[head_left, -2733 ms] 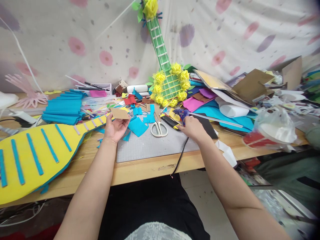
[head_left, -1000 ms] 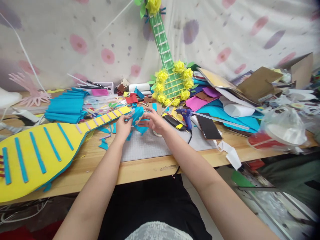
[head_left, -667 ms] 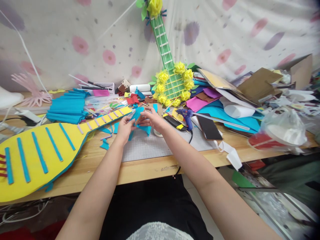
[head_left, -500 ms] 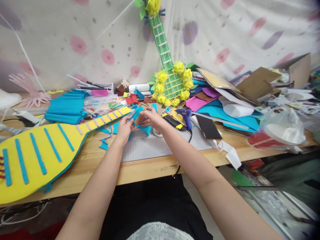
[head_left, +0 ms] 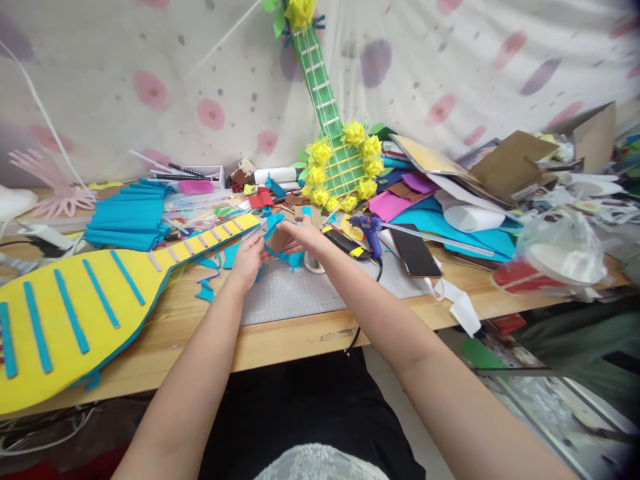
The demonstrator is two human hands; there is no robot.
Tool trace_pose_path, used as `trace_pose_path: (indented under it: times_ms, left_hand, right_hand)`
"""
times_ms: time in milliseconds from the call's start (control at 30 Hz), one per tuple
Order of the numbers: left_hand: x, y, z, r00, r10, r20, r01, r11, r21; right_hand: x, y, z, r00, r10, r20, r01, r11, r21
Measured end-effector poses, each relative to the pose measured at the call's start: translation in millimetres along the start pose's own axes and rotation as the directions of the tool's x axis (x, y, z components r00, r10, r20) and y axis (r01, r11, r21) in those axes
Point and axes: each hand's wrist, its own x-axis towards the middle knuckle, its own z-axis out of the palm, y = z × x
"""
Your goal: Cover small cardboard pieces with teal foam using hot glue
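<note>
Between both hands is a small brown cardboard piece (head_left: 278, 241) with blue crepe paper on its far edge. My left hand (head_left: 249, 257) pinches its left side. My right hand (head_left: 302, 234) is closed on its right side, the thumb pressing near the top. Scraps of blue crepe paper (head_left: 291, 261) lie just under the hands on a grey cutting mat (head_left: 285, 295). A roll of tape (head_left: 313, 264) sits beside my right wrist. Left of my left hand lies a yellow paper-covered lute shape (head_left: 100, 313) with blue strips and a blue edge.
A green toy guitar with yellow paper flowers (head_left: 340, 163) leans on the back curtain. Right of the hands are a blue glue gun (head_left: 371, 233), a phone (head_left: 415, 251) and a bagged red-and-white tub (head_left: 550, 267). Folded blue crepe paper (head_left: 127, 217) lies at back left.
The right hand has opened the view onto the piece, so more brown cardboard shows now. The whole view has shifted slightly; both hands stay in about the same place.
</note>
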Motion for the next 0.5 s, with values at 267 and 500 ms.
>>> trace_pose_path:
  times_ms: [267, 500]
  left_hand:
    - [-0.4, -1.7, 1.3, 0.999, 0.02, -0.04, -0.021, 1.0, -0.004]
    - [1.1, -4.9, -0.3, 1.0, 0.029, 0.0, -0.029, 1.0, 0.001]
  right_hand:
    - [6.7, 1.5, 1.1, 1.0, 0.01, 0.004, -0.01, 1.0, -0.009]
    - [11.0, 1.5, -1.0, 0.999, 0.051, -0.014, -0.052, 0.998, -0.021]
